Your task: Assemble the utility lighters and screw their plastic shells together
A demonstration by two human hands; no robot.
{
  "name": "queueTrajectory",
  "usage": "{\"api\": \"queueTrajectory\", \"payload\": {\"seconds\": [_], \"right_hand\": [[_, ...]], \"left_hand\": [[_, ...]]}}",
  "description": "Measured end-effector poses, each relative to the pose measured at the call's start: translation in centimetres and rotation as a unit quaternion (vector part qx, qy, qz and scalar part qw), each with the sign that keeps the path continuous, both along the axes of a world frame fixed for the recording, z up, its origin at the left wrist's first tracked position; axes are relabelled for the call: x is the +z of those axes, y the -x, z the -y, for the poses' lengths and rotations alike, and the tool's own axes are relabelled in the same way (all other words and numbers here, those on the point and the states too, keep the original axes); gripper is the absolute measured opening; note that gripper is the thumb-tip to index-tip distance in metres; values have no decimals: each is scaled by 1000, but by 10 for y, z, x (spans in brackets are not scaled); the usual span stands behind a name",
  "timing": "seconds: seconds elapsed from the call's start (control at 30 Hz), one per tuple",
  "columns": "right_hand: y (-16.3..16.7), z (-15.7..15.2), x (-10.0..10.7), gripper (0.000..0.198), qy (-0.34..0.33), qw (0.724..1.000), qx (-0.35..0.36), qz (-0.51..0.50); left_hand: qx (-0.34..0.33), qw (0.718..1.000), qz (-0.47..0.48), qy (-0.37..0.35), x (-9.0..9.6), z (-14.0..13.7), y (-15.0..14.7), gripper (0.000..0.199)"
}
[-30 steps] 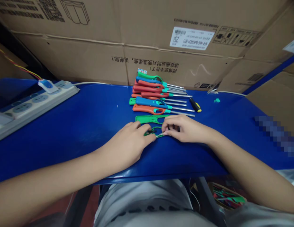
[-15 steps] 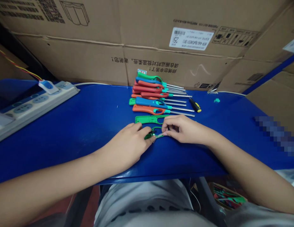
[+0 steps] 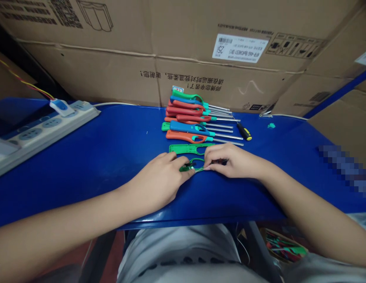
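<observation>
My left hand [image 3: 166, 175] is closed around the handle end of a green lighter half-shell [image 3: 197, 160], low over the blue table. A black part and a small shiny bit show inside that shell by the fingertips. My right hand [image 3: 230, 160] is pinched at the shell's looped trigger end; a dark piece shows between its curled fingers. Whatever sits right at its fingertips is too small to make out. Just beyond both hands lies another green half-shell [image 3: 183, 148], its inner side up, partly covered by my right hand.
Several long-necked lighters [image 3: 185, 136] in red, orange, blue and green lie stacked behind. A black-and-yellow screwdriver [image 3: 244, 132] and turquoise bits [image 3: 271, 125] are to their right. A power strip [image 3: 53, 127] runs along the left; a cardboard box [image 3: 112, 70] stands behind. Below right is a parts box [image 3: 284, 245].
My right hand has shifted slightly right along the shell's looped end, and a dark piece now shows in its fingers. My left hand keeps its hold. The view has moved a little.
</observation>
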State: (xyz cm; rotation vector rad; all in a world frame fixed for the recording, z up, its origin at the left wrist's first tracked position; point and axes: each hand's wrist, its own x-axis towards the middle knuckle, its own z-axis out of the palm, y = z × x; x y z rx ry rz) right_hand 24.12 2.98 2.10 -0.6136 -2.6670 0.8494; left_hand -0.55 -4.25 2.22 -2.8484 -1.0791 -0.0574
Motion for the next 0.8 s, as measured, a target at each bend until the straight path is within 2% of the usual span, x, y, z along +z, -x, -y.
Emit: {"api": "queueTrajectory", "payload": {"seconds": [0.17,0.23,0.4,0.5,0.63,0.8], "right_hand": [[0,6,1,18,-90,995,20,34],[-1,7,2,19,-103,994,21,42],[-3,5,6,16,-64,997,13,28],[-2,4,6,13,-41,999,26,25],[-1,6,4,18,-69,997,27,21],[-2,6,4,12,-94,995,30,33]], "left_hand": [[-20,1000,-20,-7,1,-1,1,41],[-31,999,-33,-10,1,-1,1,43],[-36,998,-32,-31,-2,-2,2,46],[-61,996,-30,-49,-5,-2,3,44],[-75,993,-49,-71,-6,-1,1,42],[-76,991,-74,-81,-2,2,-1,39]]}}
